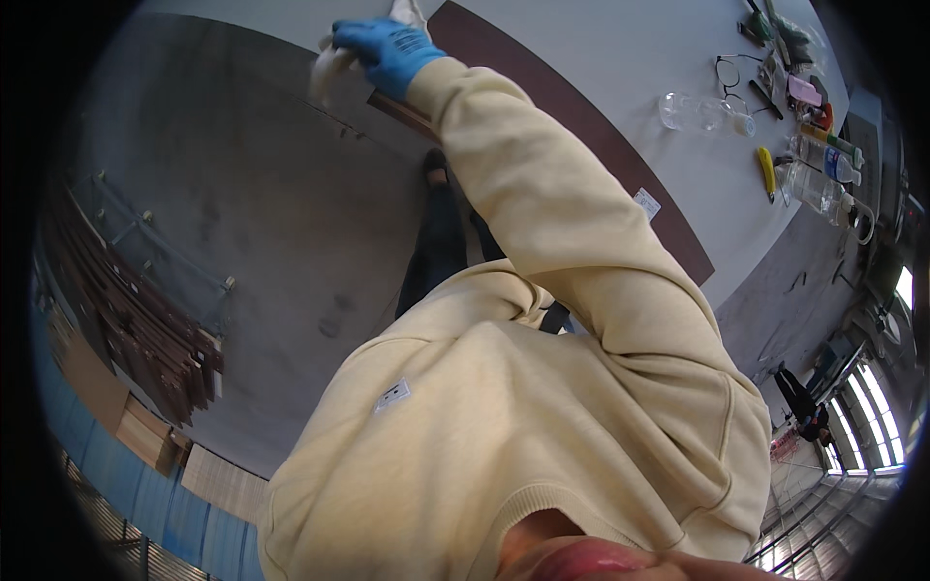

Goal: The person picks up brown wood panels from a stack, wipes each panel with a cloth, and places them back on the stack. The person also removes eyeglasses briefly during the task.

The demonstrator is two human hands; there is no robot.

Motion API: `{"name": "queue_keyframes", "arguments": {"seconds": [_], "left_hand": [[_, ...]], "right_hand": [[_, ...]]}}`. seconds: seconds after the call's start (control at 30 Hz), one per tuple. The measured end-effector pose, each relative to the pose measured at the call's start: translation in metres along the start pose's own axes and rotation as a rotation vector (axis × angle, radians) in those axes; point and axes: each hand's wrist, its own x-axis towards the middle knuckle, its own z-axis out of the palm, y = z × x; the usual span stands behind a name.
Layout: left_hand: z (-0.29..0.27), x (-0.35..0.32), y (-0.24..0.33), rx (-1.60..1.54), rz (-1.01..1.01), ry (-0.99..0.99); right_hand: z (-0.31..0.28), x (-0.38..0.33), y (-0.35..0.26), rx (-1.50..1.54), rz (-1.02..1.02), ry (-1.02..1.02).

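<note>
My right hand [387, 53], in a blue glove, is closed round a white cloth [334, 66], whose ends stick out on both sides of the fingers. The arm in its cream sleeve reaches across to the far end of a long dark brown panel [572, 107] lying along the table's near edge. The hand is beside that panel's end, and whether the cloth touches it I cannot tell. A small white label [647, 203] is on the panel near its right end. My left hand is out of sight.
On the pale table [620, 48] to the right lie a clear plastic bottle [702, 114], glasses [731, 73], a yellow utility knife [766, 174] and more bottles [819, 189]. Brown panels [145, 320] stand stacked at the left by a metal rack [145, 218]. Another person [804, 402] is far right.
</note>
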Motion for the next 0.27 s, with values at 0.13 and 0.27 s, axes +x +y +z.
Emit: {"name": "queue_keyframes", "arguments": {"seconds": [0.13,0.27], "left_hand": [[0.005,-0.006,-0.01,0.02,-0.013,0.022],[0.007,0.006,-0.017,0.142,0.077,0.233]], "right_hand": [[-0.059,-0.08,-0.034,-0.215,-0.424,0.254],[-0.074,-0.238,-0.035,-0.614,-0.336,-0.373]]}}
